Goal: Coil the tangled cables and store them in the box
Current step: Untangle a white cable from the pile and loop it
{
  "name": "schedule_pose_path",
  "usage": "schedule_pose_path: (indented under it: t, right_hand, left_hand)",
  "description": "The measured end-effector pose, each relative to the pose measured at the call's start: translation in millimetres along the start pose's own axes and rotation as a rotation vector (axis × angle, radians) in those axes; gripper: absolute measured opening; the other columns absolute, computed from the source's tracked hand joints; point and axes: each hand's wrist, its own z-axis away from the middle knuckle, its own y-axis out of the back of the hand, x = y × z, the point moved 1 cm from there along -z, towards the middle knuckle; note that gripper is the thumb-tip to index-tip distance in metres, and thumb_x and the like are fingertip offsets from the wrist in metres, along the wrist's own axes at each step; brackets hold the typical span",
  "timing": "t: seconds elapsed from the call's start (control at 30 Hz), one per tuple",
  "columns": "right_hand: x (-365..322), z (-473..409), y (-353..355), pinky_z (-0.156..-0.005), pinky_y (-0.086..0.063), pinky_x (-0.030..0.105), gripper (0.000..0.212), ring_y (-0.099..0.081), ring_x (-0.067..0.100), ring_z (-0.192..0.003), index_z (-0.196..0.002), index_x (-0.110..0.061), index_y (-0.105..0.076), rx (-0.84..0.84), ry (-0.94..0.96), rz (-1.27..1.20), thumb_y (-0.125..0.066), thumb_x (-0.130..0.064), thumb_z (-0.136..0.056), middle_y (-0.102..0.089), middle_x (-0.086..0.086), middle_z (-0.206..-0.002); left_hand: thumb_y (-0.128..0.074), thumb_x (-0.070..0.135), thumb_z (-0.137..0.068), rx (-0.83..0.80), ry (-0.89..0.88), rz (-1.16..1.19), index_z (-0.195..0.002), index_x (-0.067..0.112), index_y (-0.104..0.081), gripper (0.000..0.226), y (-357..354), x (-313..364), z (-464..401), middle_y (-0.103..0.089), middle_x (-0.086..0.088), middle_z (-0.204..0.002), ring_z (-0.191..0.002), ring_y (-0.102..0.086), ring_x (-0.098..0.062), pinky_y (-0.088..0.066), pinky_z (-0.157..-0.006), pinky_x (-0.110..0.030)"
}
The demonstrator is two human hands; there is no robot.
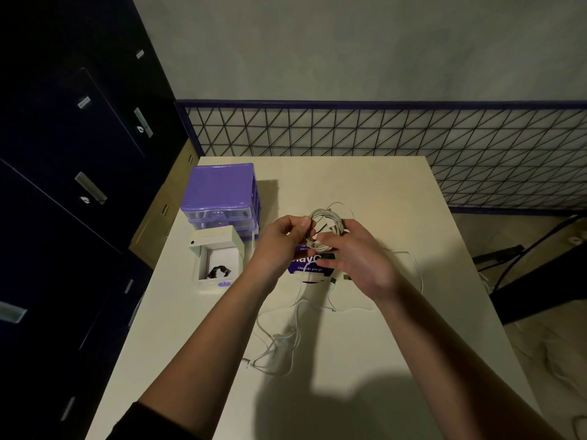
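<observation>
The white coiled cable (327,225) is held up above the middle of the cream table (365,344), between both hands. The left hand (279,239) comes in from the lower left with its forearm stretched over the table; its fingers are curled and its thumb and fingertips pinch the left side of the coil, where a short dark tie (320,230) sticks out. The right hand (362,258) reaches in from the lower right, back of the hand upward, its fingers curled round the lower right part of the loops. Under the hands lies a purple and white printed card (309,268), partly hidden by them. A loose white cable (279,344) sprawls tangled on the table nearer the person, with thin strands running up to the right beneath the right wrist. To the left stands a small open white box (216,265) with a dark item inside, and just behind it a purple drawer unit (219,192) with clear drawer fronts. Dark lockers (73,154) fill the left side, and a black wire mesh panel (381,131) runs behind the table. The coil shows several round loops bunched together, with one thin strand arching loose above it.
</observation>
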Motion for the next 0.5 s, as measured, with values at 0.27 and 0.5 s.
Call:
schedule_pose_path:
  t: [0.27,0.5]
  right_hand:
    - [19,4,-9,-0.075,-0.056,0.036,0.029,-0.062,0.025,-0.077,-0.108,-0.001,-0.062,-0.048,-0.054,-0.190,-0.062,-0.024,-0.092,-0.062,0.016,-0.090]
    - [17,3,-12,-0.083,-0.056,0.044,0.025,-0.059,0.028,-0.080,-0.111,-0.004,-0.059,-0.158,-0.058,-0.175,-0.057,-0.023,-0.094,-0.059,0.013,-0.081]
  left_hand:
    - [-0.053,0.024,-0.098,0.031,-0.010,0.000,-0.103,0.005,-0.066,0.023,3,-6,-3,-0.067,-0.016,-0.103,-0.093,-0.067,-0.021,-0.056,-0.090,-0.038]
    - [-0.048,0.022,-0.100,0.071,0.000,0.048,-0.095,0.010,-0.064,0.021,7,-9,-4,-0.065,-0.003,-0.086,-0.074,-0.063,-0.006,-0.057,-0.071,-0.023]
